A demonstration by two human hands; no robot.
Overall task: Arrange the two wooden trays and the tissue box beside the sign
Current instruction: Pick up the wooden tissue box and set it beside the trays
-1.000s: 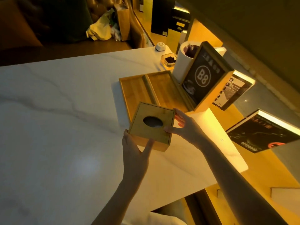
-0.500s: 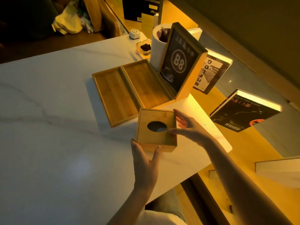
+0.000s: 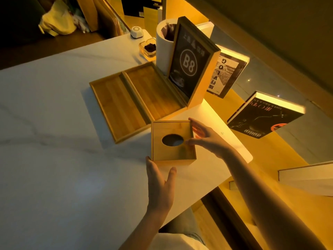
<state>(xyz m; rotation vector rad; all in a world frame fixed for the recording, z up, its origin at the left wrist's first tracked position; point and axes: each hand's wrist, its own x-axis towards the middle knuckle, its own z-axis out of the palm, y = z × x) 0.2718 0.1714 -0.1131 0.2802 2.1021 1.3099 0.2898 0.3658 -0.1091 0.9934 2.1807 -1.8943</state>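
A square wooden tissue box [image 3: 173, 152] with a round hole in its lid rests on the white marble table [image 3: 54, 141], just in front of the trays. My right hand [image 3: 207, 139] holds its right side, thumb on the lid by the hole. My left hand [image 3: 159, 184] has its fingertips against the box's near left corner, thumb spread apart. Two shallow wooden trays lie side by side: the left tray [image 3: 119, 105] and the right tray [image 3: 153, 91], which touches the upright wood-framed "B8" sign [image 3: 191, 65].
Behind the sign stand a white cylinder [image 3: 163, 49], a small glass dish [image 3: 148, 48] with dark contents and a white puck-like device [image 3: 137, 31]. Books [image 3: 264, 118] float on a lit shelf to the right. The table's right edge runs close beside the box.
The tissue box has slid right and turned square, now sitting in front of the right tray near the sign's base. Both hands moved with it.
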